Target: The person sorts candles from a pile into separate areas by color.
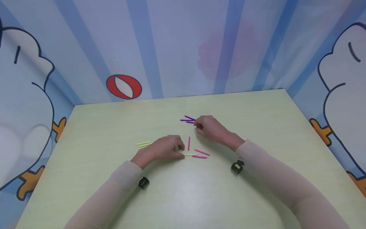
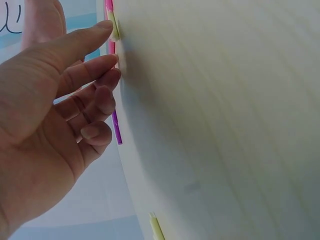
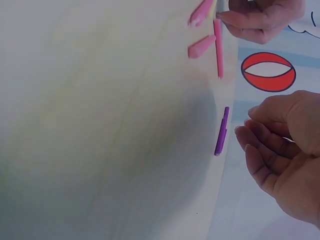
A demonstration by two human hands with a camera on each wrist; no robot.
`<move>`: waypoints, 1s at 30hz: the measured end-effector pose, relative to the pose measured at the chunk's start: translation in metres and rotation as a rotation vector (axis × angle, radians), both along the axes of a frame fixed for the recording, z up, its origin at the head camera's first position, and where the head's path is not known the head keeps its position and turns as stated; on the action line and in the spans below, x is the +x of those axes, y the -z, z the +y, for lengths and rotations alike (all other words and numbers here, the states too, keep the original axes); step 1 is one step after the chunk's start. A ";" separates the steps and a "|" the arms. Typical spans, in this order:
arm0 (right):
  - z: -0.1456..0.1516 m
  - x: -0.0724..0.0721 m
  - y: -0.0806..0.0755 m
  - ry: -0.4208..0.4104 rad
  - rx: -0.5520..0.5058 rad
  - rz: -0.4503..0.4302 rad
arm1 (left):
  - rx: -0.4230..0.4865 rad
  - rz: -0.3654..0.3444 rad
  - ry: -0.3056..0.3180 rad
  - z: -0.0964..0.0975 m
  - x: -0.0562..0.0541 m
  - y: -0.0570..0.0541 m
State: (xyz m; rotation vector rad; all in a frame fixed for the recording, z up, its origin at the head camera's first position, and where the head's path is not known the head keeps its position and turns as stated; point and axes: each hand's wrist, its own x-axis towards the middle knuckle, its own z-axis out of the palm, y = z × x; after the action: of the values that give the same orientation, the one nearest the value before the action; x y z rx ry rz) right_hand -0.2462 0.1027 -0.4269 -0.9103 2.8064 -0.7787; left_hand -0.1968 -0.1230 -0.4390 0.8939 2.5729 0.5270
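My left hand (image 1: pixel 164 148) is low over the table, its thumb tip right at the end of a thin yellow stick (image 1: pixel 190 155). The left wrist view shows a gap between that thumb and the loosely bent fingers (image 2: pixel 102 100). Beside this hand lie three pink sticks (image 1: pixel 202 152), one of them overlapped by the yellow one. My right hand (image 1: pixel 213 128) is farther back, with fingertips close to three purple sticks (image 1: pixel 187 120). In the right wrist view, its fingers (image 3: pixel 262 165) curve loosely with nothing between them and the thumb.
More yellow sticks (image 1: pixel 143 144) lie to the left, behind the left wrist. The pale table (image 1: pixel 188 197) ends at a printed blue striped backdrop (image 1: pixel 183 47) at the back and sides. Each wrist carries a small black device (image 1: pixel 238 167).
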 end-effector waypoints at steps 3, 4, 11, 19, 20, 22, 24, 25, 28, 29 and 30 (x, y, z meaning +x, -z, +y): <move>0.000 0.006 -0.001 -0.004 0.010 -0.016 | 0.010 -0.006 -0.001 0.000 0.001 0.000; 0.000 0.008 -0.001 -0.007 0.011 -0.018 | 0.012 -0.006 0.000 0.000 0.001 0.000; 0.003 0.020 0.001 -0.067 0.005 -0.016 | 0.017 0.009 0.006 0.001 0.003 0.000; 0.008 0.033 0.004 -0.076 0.034 -0.092 | 0.019 0.007 0.003 0.001 0.002 0.000; 0.009 0.034 0.004 -0.081 0.036 -0.102 | 0.020 0.003 0.003 0.001 0.001 0.000; 0.011 0.035 0.005 -0.104 0.046 -0.119 | 0.024 -0.005 0.003 0.002 0.001 0.001; 0.013 0.037 0.006 -0.135 0.058 -0.136 | 0.025 -0.007 0.007 0.003 0.002 0.002; 0.014 0.038 0.006 -0.150 0.065 -0.139 | 0.027 -0.008 0.009 0.003 0.002 0.002; 0.014 0.039 0.007 -0.194 0.079 -0.139 | 0.025 -0.005 0.015 0.005 0.003 0.002; 0.014 0.040 0.008 -0.201 0.082 -0.136 | 0.022 -0.004 0.015 0.006 0.004 0.001; 0.014 0.041 0.008 -0.206 0.083 -0.135 | 0.025 -0.006 0.013 0.006 0.004 0.002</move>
State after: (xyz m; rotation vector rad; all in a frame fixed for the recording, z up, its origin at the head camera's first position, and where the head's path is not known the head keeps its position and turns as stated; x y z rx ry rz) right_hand -0.2055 0.1171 -0.4349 -1.0683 2.5577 -0.6627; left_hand -0.1931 -0.1169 -0.4405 0.9156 2.5586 0.5581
